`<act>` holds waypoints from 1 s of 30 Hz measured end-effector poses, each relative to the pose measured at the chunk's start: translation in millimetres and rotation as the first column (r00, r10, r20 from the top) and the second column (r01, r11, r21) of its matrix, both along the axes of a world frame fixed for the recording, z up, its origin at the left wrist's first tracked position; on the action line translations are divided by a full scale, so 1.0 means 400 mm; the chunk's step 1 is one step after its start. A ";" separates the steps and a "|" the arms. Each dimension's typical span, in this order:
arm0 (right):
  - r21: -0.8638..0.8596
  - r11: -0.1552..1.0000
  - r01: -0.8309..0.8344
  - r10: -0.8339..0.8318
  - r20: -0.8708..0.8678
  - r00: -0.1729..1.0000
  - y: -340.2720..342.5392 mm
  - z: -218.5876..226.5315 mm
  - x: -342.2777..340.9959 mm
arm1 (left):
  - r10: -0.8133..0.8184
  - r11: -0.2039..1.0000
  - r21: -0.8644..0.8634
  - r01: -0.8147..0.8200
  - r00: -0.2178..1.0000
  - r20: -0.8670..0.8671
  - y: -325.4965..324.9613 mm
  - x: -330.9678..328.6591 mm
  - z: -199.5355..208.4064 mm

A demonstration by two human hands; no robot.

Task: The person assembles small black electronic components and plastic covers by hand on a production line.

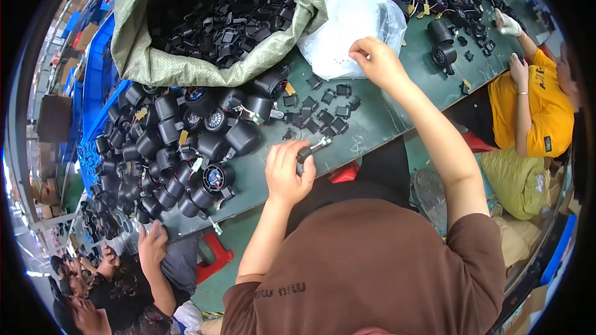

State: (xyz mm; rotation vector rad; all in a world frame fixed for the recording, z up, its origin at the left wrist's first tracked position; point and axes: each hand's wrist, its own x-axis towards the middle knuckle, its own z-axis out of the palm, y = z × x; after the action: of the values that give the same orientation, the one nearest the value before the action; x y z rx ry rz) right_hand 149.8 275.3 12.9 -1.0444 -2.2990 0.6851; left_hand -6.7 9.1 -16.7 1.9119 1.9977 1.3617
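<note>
My left hand [287, 172], near the table's front edge, is closed around a small black plastic part [304, 154]. A pale connector [321, 144] on a short lead sticks out from it to the right. My right hand [380, 62] reaches over a clear plastic bag [354, 15], its thumb and forefinger pinched together above the bag's near side. Whatever is in that pinch is too small to make out. Between my hands, several small black clips [325, 118] lie loose on the green table [382, 121].
An open woven sack [233, 76] full of black plastic pieces stands at the back. Black cylindrical motor housings [243, 136] with wires are piled on the left. More housings [441, 56] stand at right, near a co-worker in a yellow shirt [534, 108]. Other people sit at lower left.
</note>
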 end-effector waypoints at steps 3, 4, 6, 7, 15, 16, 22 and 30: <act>0.015 1.000 -0.004 0.003 0.045 0.999 0.031 -0.058 -0.013 | 0.000 1.000 -0.027 0.001 0.999 0.051 -0.014 0.011 0.003; 0.010 1.000 -0.020 0.019 0.079 0.997 0.033 -0.067 -0.020 | 0.006 1.000 -0.031 -0.005 0.999 0.050 -0.017 0.012 0.003; 0.015 1.000 -0.007 0.005 0.096 0.995 0.035 -0.077 -0.026 | -0.028 0.998 -0.050 0.029 0.999 0.027 -0.024 0.012 0.007; 0.024 1.000 0.012 -0.014 0.113 0.993 0.034 -0.081 -0.028 | -0.021 0.998 -0.057 0.023 0.999 0.027 -0.027 0.012 0.010; -0.127 0.991 0.038 -0.061 -0.184 0.981 0.029 -0.059 0.010 | -0.065 0.990 -0.125 0.063 0.998 -0.014 -0.020 0.018 0.033; -0.179 0.984 -0.003 -0.039 -0.231 0.972 0.018 -0.052 0.013 | -0.080 0.988 -0.133 0.078 0.997 -0.012 -0.017 0.019 0.038; -0.739 0.571 -0.358 0.127 -0.352 0.928 -0.235 0.087 0.030 | -0.081 0.974 -0.212 0.081 0.997 0.010 -0.031 0.008 0.035; -0.651 0.610 -0.451 0.166 -0.452 0.877 -0.426 -0.004 0.035 | -0.127 0.970 -0.205 0.131 0.991 0.035 -0.032 -0.003 0.028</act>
State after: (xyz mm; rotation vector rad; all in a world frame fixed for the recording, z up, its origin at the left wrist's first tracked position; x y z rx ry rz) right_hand 164.0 105.0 11.2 -0.7104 -1.8852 1.9236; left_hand -7.9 -3.5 -5.6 1.8877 1.8840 1.0912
